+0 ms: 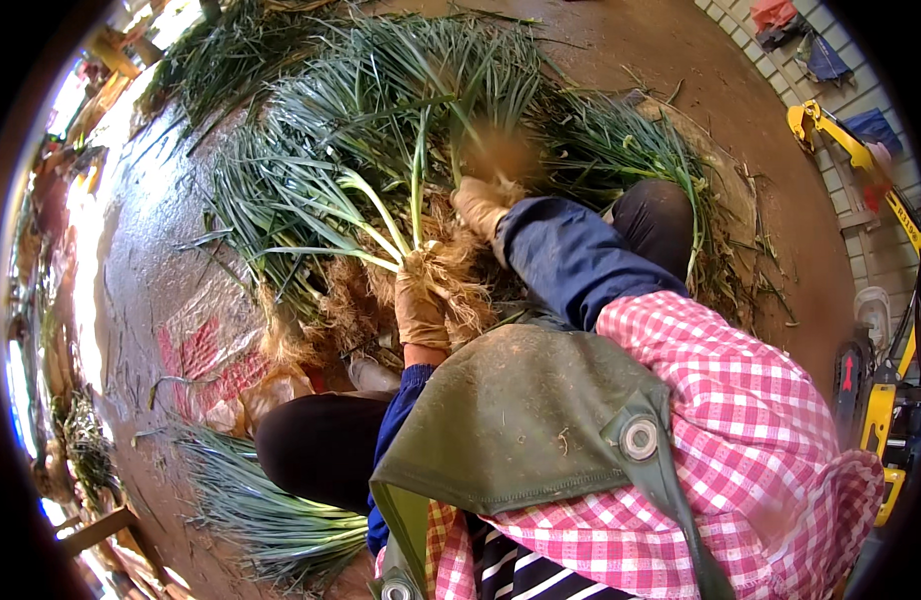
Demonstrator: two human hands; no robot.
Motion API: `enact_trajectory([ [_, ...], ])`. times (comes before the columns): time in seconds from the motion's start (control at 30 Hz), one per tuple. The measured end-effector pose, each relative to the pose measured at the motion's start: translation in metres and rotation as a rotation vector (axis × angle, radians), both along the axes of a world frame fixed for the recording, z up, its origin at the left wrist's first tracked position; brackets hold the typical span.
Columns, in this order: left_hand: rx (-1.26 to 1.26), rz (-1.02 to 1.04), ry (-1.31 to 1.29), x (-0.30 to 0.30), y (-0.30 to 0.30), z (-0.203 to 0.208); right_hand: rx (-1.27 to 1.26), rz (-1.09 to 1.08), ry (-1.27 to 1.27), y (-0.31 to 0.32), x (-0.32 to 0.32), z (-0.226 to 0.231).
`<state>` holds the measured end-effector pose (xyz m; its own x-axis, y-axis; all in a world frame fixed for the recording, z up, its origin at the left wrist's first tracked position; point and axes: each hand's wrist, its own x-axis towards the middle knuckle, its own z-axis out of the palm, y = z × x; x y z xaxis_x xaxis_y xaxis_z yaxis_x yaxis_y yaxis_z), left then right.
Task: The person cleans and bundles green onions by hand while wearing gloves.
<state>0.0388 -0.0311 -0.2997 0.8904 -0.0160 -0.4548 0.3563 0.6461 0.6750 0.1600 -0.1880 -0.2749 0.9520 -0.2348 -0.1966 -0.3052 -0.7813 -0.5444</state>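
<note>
My left hand [421, 308], in a tan glove, grips a bunch of green onions [401, 215] at its root end, where pale stalks meet tangled brown roots. The leaves fan up and away from me. My right hand [478, 205], also gloved, reaches forward into the big pile of green onions [381, 110] and closes on a blurred brown clump of roots [503, 155]. A blue sleeve covers each forearm. A green apron and pink checked cloth fill the lower middle of the view.
Muddy brown floor [741, 110] surrounds the pile. A smaller heap of green leaves [251, 500] lies at lower left beside a red-and-white sack [206, 350]. A yellow machine [881, 190] stands along the tiled wall at right. Wooden pieces sit at far left.
</note>
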Motion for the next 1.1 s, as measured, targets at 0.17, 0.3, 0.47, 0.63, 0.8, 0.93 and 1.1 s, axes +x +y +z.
enact_trajectory([
  [0.17, -0.022, 0.092, 0.038, -0.011, 0.022, 0.003, -0.168, 0.125, -0.05, -0.008, 0.01, 0.065],
  [0.3, -0.125, 0.096, 0.022, -0.011, 0.014, 0.014, 0.242, 0.144, -0.35, -0.01, 0.009, 0.036],
  [0.47, -0.339, 0.112, 0.012, -0.014, 0.0, 0.051, 1.672, 0.127, 0.49, 0.029, -0.013, 0.012],
  [0.63, -0.69, 0.071, -0.116, -0.014, 0.008, 0.073, 1.903, 0.202, 0.532, 0.052, -0.023, 0.015],
  [0.8, -0.638, 0.042, -0.151, -0.006, 0.011, 0.053, 1.773, 0.061, 0.387, 0.053, -0.04, 0.017],
  [0.93, -0.622, 0.087, -0.073, -0.006, 0.006, 0.063, 1.324, 0.244, 0.139, 0.033, -0.052, 0.024],
  [1.1, -0.624, 0.128, -0.103, -0.008, 0.014, 0.046, 1.344, 0.401, -0.007, 0.019, -0.072, 0.09],
])
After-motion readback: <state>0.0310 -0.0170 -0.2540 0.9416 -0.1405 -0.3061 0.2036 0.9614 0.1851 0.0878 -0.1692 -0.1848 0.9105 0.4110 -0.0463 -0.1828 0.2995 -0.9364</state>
